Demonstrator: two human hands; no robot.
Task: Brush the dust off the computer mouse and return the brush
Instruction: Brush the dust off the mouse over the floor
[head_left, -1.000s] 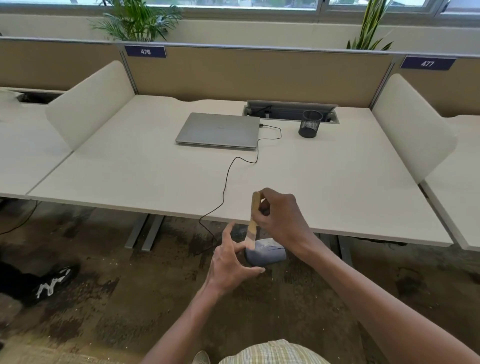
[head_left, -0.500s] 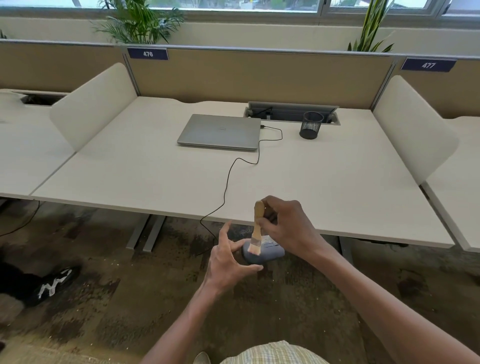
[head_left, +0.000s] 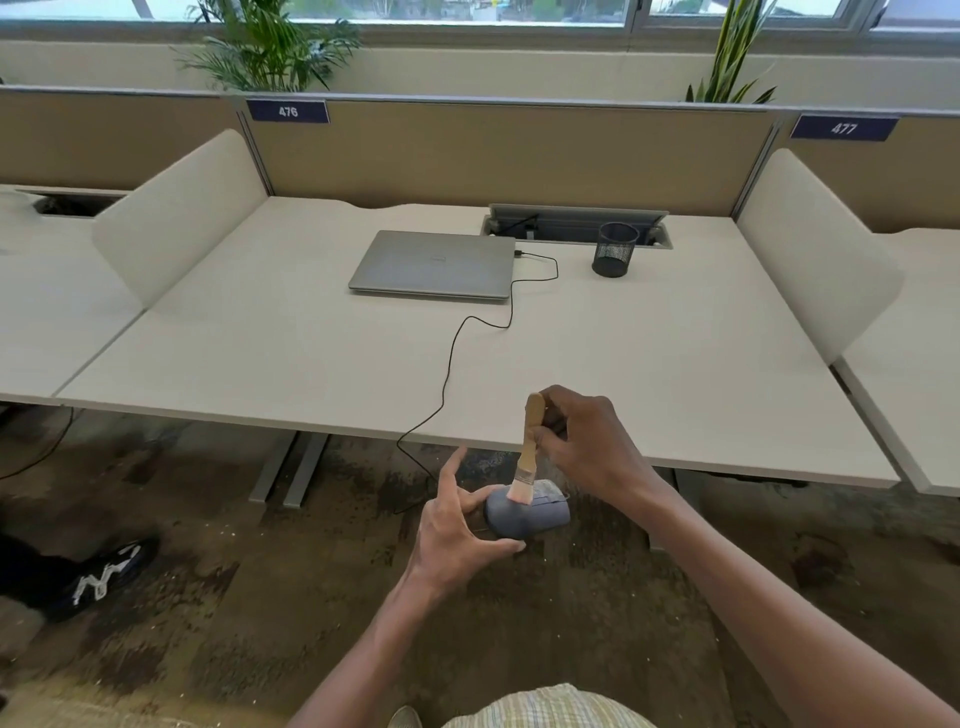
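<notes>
Left grip (head_left: 457, 525): thumb and fingers clasp the grey computer mouse (head_left: 527, 512), held in the air off the near edge of the worktop (head_left: 675, 364).
Right grip (head_left: 587, 441): pinches the brush (head_left: 530, 452) by its wooden handle, just above the mouse.
Brush: near upright, bristles touching the mouse's top.

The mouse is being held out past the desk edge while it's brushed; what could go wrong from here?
1. The mouse sits in the left hand over bare floor, gripped only by the fingers; a firm stroke from the brush might knock it loose.
2. Its black cable runs taut-looking over the desk edge to the closed laptop; a drop or tug could probably yank the plug.
3. Dust likely falls onto the already dirty floor.
</notes>
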